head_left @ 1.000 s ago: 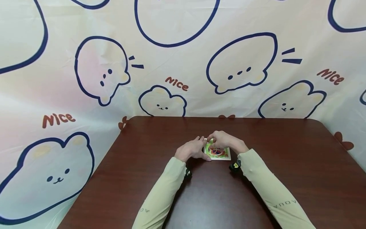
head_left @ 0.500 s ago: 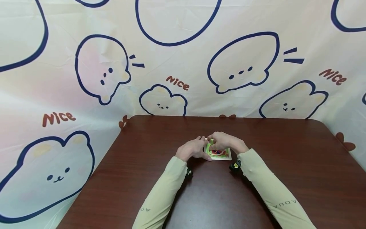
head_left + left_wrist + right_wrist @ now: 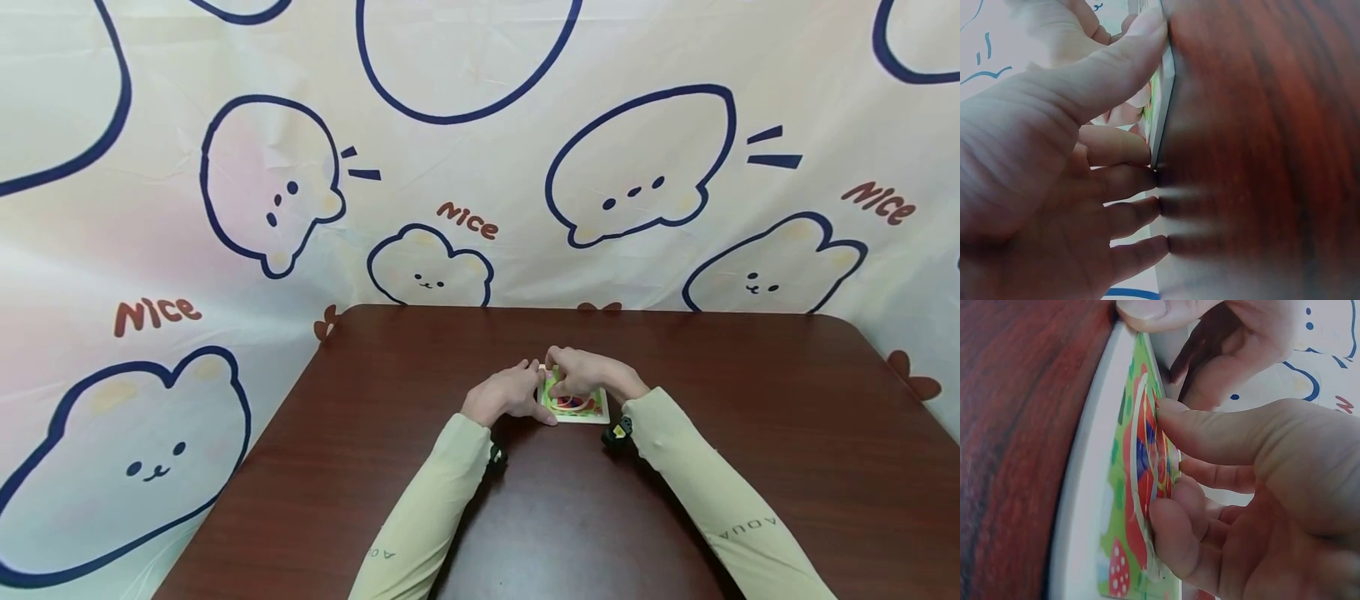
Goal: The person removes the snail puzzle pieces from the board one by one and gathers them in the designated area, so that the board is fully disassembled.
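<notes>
A: Head view, findings?
B: A flat, white-edged board with a multicoloured printed face (image 3: 581, 408) lies on the dark red-brown wooden table (image 3: 540, 517). Left hand (image 3: 510, 392) at its left edge; right hand (image 3: 587, 372) over its face.
A: Left wrist view?
B: Left fingers extended, thumb against the board's edge.
A: Right wrist view?
B: Right fingers bent at the face; whether they pinch anything cannot be told.

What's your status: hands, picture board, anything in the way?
Left hand: thumb on picture board, near-left corner. Right hand: fingers on its printed face. Board flat on table. Right hand hiding part of print, head view.
</notes>
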Demonstrator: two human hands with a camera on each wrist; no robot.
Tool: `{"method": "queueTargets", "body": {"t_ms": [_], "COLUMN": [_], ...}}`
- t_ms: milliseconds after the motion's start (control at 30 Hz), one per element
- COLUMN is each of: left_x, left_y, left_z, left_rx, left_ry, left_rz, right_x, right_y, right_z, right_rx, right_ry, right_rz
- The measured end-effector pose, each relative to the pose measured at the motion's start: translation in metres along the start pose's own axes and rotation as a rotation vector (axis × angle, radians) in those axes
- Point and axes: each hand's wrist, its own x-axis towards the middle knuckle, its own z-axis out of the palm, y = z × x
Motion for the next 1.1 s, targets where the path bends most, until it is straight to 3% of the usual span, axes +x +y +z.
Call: {"method": "queueTargets", "body": {"t_ms": [900, 1100], "left_x": [-0.0034, -0.0013], "left_y": [-0.0024, -0.0012], "left_z": [-0.0010, -0.0009], "left_rx": [-0.015, -0.025], "left_ry": [0.012, 0.011], "left_rz": [0.001, 0.003], "right_x": [0.0067, 0.0022], "right_y": [-0.0035, -0.0003], "right_z": [-0.0056, -0.0068], "right_rx": [-0.002, -0.016], "right_ry": [-0.007, 0.058], "right_rz": [0.031, 0.021]}}
